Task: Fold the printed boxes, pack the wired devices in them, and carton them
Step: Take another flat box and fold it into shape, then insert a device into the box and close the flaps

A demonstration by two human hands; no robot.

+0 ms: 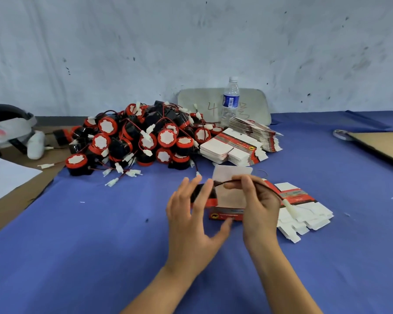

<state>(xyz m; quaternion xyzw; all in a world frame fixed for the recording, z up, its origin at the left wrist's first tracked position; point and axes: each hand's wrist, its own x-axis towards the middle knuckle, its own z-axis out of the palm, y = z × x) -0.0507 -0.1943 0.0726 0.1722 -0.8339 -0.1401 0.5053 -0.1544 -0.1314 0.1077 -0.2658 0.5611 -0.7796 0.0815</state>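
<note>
Left hand has its fingers spread flat against the black-and-red wired device, easing it into the open printed box on the blue cloth; right hand pinches the wire up high, probably so it doesn't snag going in.

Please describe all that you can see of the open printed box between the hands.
The open box is small printed cardboard: red and dark front with an emblem, pale inside. Its white lid flap stands up behind. It lies on blue cloth. The left hand presses a black device at its left end, thumb touching the front. The right hand covers its right end and pinches the wire.
</note>
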